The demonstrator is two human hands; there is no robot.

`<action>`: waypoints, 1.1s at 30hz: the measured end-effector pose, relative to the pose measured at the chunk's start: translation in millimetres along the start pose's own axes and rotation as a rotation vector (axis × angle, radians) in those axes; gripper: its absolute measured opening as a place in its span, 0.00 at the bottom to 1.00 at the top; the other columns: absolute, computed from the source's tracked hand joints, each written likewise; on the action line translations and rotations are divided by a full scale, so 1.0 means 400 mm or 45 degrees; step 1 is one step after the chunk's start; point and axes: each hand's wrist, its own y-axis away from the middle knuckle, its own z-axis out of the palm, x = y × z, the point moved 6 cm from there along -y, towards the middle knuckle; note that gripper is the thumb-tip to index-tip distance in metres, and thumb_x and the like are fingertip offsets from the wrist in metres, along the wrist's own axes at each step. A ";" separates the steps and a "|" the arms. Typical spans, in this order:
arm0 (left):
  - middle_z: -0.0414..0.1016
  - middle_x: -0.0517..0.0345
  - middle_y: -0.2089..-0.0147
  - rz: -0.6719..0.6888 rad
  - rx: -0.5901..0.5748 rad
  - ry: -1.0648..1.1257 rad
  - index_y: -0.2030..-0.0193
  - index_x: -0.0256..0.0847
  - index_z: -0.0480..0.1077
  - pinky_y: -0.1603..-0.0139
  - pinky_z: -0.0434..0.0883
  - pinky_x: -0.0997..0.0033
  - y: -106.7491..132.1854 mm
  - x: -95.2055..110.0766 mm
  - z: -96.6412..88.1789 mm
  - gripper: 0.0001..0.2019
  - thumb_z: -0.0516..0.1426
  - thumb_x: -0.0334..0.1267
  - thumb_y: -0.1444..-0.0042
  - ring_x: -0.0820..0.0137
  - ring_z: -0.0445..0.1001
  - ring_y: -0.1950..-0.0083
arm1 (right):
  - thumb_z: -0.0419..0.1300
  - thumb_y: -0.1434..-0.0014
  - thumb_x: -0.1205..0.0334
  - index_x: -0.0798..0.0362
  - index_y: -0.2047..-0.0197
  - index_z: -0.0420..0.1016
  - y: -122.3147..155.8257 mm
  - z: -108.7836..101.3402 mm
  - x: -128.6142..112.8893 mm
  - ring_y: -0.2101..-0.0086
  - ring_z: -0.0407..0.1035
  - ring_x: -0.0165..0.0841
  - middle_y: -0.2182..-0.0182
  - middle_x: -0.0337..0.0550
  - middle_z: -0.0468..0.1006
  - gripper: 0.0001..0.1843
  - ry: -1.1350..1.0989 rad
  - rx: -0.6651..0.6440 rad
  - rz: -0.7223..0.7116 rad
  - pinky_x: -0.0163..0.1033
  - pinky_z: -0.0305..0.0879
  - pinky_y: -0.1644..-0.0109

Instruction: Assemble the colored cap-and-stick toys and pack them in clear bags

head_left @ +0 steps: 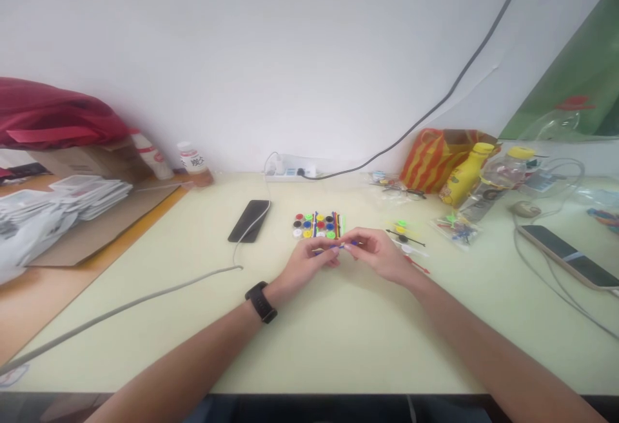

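Note:
My left hand (314,258) and my right hand (374,252) meet over the table, fingertips pinched together on a thin blue plastic piece (342,246). The fingers cover most of it, so its full shape is hidden. Just behind the hands lie rows of small round discs (299,216) in red, green, yellow, black, blue and white, with thin coloured sticks (337,223) beside them. To the right of my right hand lie loose plastic arrows, among them a black arrow (411,240) and a red arrow (420,265), with a green piece (400,224) near them.
A black phone (249,221) lies left, crossed by a white cable. Behind is a power strip (290,170). At right are a clear bag of small parts (457,226), a yellow bottle (467,175), a striped bag (425,158) and another phone (570,255). White boxes (82,197) pile up far left.

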 end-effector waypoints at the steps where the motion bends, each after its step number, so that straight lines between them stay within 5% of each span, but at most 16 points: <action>1: 0.81 0.49 0.59 -0.005 0.003 0.003 0.54 0.39 0.80 0.56 0.78 0.61 0.000 -0.001 0.000 0.15 0.64 0.47 0.40 0.63 0.80 0.61 | 0.62 0.36 0.51 0.52 0.55 0.81 0.000 -0.001 0.000 0.69 0.68 0.33 0.65 0.44 0.78 0.15 -0.003 0.005 -0.005 0.40 0.68 0.65; 12: 0.81 0.48 0.50 0.024 -0.010 -0.032 0.52 0.39 0.80 0.47 0.75 0.58 0.008 0.015 0.006 0.14 0.67 0.40 0.44 0.58 0.79 0.50 | 0.62 0.36 0.57 0.52 0.55 0.81 0.000 0.000 0.001 0.64 0.74 0.35 0.61 0.45 0.81 0.11 -0.001 0.038 -0.037 0.40 0.71 0.60; 17: 0.81 0.48 0.50 0.110 -0.016 -0.073 0.50 0.38 0.79 0.50 0.77 0.61 0.007 0.011 0.010 0.14 0.64 0.42 0.39 0.60 0.81 0.53 | 0.61 0.36 0.59 0.51 0.55 0.81 0.004 0.005 0.000 0.59 0.76 0.38 0.57 0.46 0.82 0.10 0.121 0.083 -0.086 0.42 0.73 0.56; 33: 0.83 0.49 0.56 0.297 0.094 -0.462 0.56 0.38 0.79 0.53 0.80 0.62 0.015 0.025 -0.012 0.10 0.65 0.40 0.41 0.62 0.82 0.58 | 0.62 0.38 0.62 0.48 0.50 0.75 0.009 -0.004 -0.015 0.66 0.75 0.33 0.63 0.41 0.81 0.12 0.268 0.089 -0.114 0.41 0.73 0.57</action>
